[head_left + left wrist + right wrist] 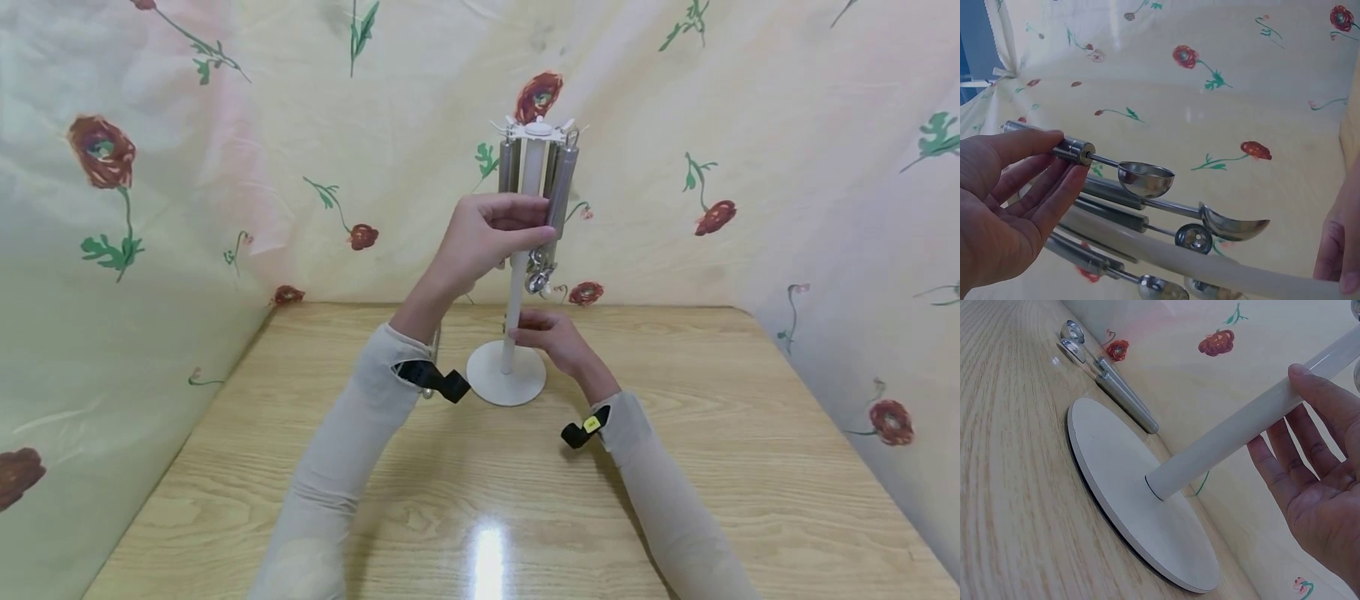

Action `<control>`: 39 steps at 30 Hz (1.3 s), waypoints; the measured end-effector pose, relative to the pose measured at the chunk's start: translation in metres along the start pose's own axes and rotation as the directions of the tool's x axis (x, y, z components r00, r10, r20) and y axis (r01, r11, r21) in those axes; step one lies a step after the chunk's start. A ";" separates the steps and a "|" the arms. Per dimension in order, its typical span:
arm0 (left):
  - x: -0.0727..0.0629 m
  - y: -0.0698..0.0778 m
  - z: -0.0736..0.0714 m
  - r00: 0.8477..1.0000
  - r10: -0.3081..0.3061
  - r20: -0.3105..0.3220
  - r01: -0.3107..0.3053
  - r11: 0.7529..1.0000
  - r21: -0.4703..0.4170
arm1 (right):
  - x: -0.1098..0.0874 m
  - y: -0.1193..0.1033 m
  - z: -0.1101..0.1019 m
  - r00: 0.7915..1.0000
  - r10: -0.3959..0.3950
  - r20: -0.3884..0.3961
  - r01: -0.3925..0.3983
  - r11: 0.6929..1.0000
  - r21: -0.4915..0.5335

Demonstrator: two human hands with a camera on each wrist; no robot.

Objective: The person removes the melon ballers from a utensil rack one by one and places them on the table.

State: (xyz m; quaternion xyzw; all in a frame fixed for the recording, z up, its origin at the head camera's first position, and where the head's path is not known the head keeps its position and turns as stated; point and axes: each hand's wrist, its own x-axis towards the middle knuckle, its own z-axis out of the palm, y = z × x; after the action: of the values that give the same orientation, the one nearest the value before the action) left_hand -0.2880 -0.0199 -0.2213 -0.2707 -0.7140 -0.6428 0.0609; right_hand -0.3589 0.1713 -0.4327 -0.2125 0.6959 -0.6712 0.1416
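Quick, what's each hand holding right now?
Left hand: closed, pinching a metal scoop by its handle.
Right hand: closed, gripping the white pole.

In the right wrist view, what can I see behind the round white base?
Two metal utensils lie on the wooden table behind the round white base. The nearer one partly covers the other; whatever the base hides cannot be seen.

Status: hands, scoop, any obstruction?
Left hand pinches metal scoop by its handle. Right hand holds white stand low down. Two utensils lie beside it, apparently not in the way.
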 end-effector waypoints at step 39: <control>-0.072 -0.111 -0.129 0.910 -0.406 -0.088 0.411 0.911 0.045 | 0.005 0.004 -0.001 1.000 -0.020 -0.019 0.021 0.999 0.046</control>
State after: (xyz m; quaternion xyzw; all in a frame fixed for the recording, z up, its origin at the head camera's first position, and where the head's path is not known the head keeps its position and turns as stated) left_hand -0.3127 -0.1681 -0.3297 -0.0885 -0.7715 -0.6288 -0.0389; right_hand -0.3643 0.1695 -0.4363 -0.2100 0.6793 -0.6904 0.1330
